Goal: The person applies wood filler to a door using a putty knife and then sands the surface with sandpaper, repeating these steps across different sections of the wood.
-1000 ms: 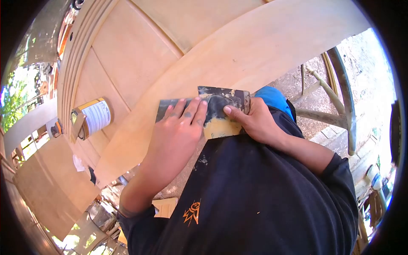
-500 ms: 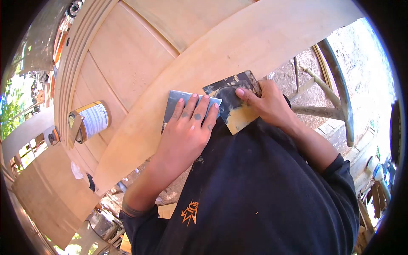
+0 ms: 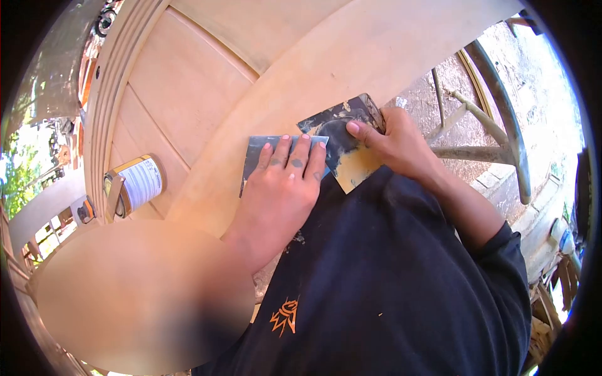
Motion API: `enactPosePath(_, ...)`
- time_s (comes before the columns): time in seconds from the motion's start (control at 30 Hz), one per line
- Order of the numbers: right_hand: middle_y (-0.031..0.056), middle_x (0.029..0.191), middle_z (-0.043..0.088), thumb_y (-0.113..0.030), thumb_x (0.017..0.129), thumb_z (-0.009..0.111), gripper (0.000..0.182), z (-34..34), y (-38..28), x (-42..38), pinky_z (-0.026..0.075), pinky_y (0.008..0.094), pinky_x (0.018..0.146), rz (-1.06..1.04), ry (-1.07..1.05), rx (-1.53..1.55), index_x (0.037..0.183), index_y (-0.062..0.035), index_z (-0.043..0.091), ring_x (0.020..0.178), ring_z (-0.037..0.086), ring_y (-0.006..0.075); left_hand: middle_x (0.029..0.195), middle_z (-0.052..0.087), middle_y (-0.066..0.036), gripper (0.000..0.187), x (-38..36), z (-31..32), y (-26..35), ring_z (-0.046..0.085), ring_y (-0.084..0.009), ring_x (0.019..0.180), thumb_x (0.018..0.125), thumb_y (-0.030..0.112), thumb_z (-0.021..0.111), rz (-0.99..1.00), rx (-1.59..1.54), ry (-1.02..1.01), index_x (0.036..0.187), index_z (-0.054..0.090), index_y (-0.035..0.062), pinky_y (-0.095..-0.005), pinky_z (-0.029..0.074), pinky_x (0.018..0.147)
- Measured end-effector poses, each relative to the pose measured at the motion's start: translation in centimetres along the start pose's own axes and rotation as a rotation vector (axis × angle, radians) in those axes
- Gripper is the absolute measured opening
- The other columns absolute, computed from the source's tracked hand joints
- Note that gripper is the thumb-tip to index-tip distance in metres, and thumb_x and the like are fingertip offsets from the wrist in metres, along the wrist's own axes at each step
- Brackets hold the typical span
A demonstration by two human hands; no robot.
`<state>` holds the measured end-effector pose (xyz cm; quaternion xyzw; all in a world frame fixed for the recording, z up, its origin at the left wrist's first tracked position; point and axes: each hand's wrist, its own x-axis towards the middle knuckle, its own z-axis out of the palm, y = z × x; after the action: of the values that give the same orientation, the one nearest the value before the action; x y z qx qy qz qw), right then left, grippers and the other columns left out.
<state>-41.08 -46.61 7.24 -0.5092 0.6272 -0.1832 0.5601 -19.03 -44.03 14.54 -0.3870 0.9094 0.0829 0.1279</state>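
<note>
My left hand (image 3: 279, 188) holds a thin metal scraper plate (image 3: 254, 152), its fingers laid across the top face and the thumb hidden beneath. In my right hand (image 3: 404, 141) is a dark flat plate (image 3: 346, 116) smeared with tan putty (image 3: 355, 168), the thumb pressing on its upper face. The corner of the scraper overlaps the edge of the dark plate in this view. Both are held just in front of my body, over the near edge of a large pale wooden door-like panel (image 3: 301, 72) with grooves and raised moulding.
On the panel at left lies a can (image 3: 141, 182) with a white label, a flat stick (image 3: 114, 197) across its open end. Beyond it is a small container with an orange cap (image 3: 86, 210). Curved metal bars (image 3: 501, 119) stand at right over rough ground. A blurred patch covers the lower left.
The view has shifted slightly. Both hands keep their holds, and the scraper still meets the dark plate at nearly the same place.
</note>
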Motion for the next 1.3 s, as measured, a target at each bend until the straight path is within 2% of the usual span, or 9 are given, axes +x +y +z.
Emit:
enactPosePath(0.07,0.0071,0.066,0.064,-0.036,0.093,0.071,0.043,0.3,1.0,0.3,0.048,0.0335,0.057,0.025,-0.01,0.015,0.086,0.0068,0.068,0.062,0.058,0.0107,0.138,0.057,-0.019,0.051,-0.5,0.0,0.2,0.057,-0.0375,0.127,0.087,0.003,0.059,-0.001,-0.012,-0.001,0.138,0.053,0.0003,-0.0483,0.047,0.105)
enactPosePath(0.17,0.0188,0.067,0.064,-0.034,0.091,0.071,0.043,0.3,-0.1,-0.2,0.05,0.041,0.061,-0.099,0.049,0.044,0.089,0.0092,0.067,0.061,0.063,0.023,0.138,0.058,-0.019,0.05,0.4,0.0,0.3,0.057,-0.0371,0.126,0.088,0.003,0.058,-0.022,0.005,0.021,0.138,0.053,0.0009,-0.0483,0.047,0.105)
enactPosePath(0.57,0.0258,0.067,0.064,-0.04,0.09,0.07,0.053,0.1,-0.3,-0.7,0.05,0.0457,0.062,-0.068,0.128,-0.111,0.079,0.0118,0.065,0.062,0.065,0.0347,0.133,0.06,-0.02,0.048,2.1,-0.1,0.6,0.058,-0.0359,0.123,0.086,-0.002,0.053,-0.079,-0.028,0.071,0.134,0.055,-0.0006,-0.0429,0.047,0.105)
enactPosePath(0.73,0.0273,0.071,0.066,-0.047,0.087,0.071,0.058,1.4,1.8,0.3,0.054,0.0471,0.063,-0.126,0.108,-0.071,0.082,0.0108,0.067,0.067,0.069,0.039,0.136,0.056,-0.023,0.051,1.0,-1.3,0.8,0.054,-0.0376,0.128,0.086,0.004,0.059,-0.046,-0.104,-0.012,0.136,0.052,-0.0049,-0.0469,0.044,0.107)
enactPosePath(0.8,0.0263,0.071,0.065,-0.043,0.089,0.069,0.048,1.4,1.3,0.2,0.053,0.0488,0.062,-0.103,0.081,0.012,0.089,0.0044,0.069,0.067,0.068,0.0403,0.135,0.056,-0.024,0.052,2.2,-2.1,1.4,0.053,-0.0392,0.128,0.085,0.001,0.058,-0.06,-0.195,0.015,0.136,0.051,-0.0043,-0.0469,0.042,0.108)
enactPosePath(0.93,0.0309,0.089,0.067,-0.041,0.088,0.069,0.047,1.0,1.7,-0.2,0.053,0.0525,0.078,-0.205,0.176,0.106,0.092,0.0056,0.068,0.09,0.067,0.0454,0.131,0.059,-0.025,0.056,1.4,-1.5,1.1,0.057,-0.0402,0.122,0.078,-0.011,0.051,-0.105,-0.231,-0.056,0.133,0.056,-0.0031,-0.0463,0.044,0.105)
enactPosePath(1.07,0.0332,0.088,0.066,-0.04,0.09,0.068,0.049,1.2,1.6,-0.2,0.053,0.0526,0.077,-0.168,0.143,0.107,0.091,0.0091,0.067,0.089,0.067,0.0462,0.128,0.062,-0.025,0.057,2.5,-1.3,2.2,0.059,-0.0404,0.119,0.077,-0.015,0.048,-0.072,-0.139,0.136,0.132,0.058,-0.0019,-0.0441,0.046,0.103)
enactPosePath(1.2,0.0322,0.09,0.067,-0.039,0.094,0.063,0.047,1.9,2.2,-0.1,0.053,0.0524,0.077,-0.227,0.134,0.149,0.096,0.0078,0.066,0.089,0.066,0.0477,0.127,0.062,-0.027,0.054,1.9,-1.5,1.7,0.06,-0.0413,0.118,0.078,-0.013,0.047,-0.092,-0.174,0.138,0.13,0.059,-0.0031,-0.0449,0.047,0.102)
enactPosePath(1.3,0.0253,0.087,0.068,-0.041,0.103,0.049,0.051,2.9,3.0,0.4,0.052,0.0459,0.079,-0.216,0.191,0.351,0.097,0.0072,0.065,0.085,0.068,0.0347,0.129,0.061,-0.026,0.054,0.9,-1.2,0.3,0.058,-0.0403,0.121,0.08,-0.011,0.048,-0.112,-0.219,0.169,0.132,0.057,-0.0015,-0.0452,0.046,0.103)
